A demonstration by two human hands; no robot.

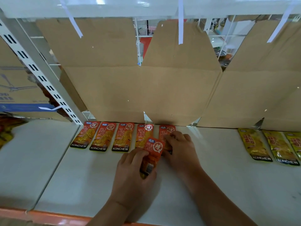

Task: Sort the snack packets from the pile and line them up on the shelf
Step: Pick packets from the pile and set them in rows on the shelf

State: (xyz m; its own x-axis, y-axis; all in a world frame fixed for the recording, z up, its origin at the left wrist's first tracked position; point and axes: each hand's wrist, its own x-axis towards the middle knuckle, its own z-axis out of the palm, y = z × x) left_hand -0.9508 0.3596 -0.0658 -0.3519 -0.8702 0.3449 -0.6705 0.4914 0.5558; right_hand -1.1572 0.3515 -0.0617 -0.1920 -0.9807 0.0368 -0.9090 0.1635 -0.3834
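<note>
Left hand (pixel 133 170) gripped a glossy orange foil snack packet (pixel 154 152) (barcode end toward the wrist), near the brown cardboard backing (pixel 146 92), right hand (pixel 180 150) pinched the flat orange packet (pixel 165 130) lying against that cardboard.

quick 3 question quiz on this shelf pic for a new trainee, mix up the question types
1. True or false: the yellow packets lie to the right of the orange row on the shelf.
2. Fill in: the right hand covers part of the ___ packet of the orange row.
3. Which hand grips the spare orange packets? A) right hand B) left hand C) neither

Key: 1 true; 2 rightmost; 3 B
</note>
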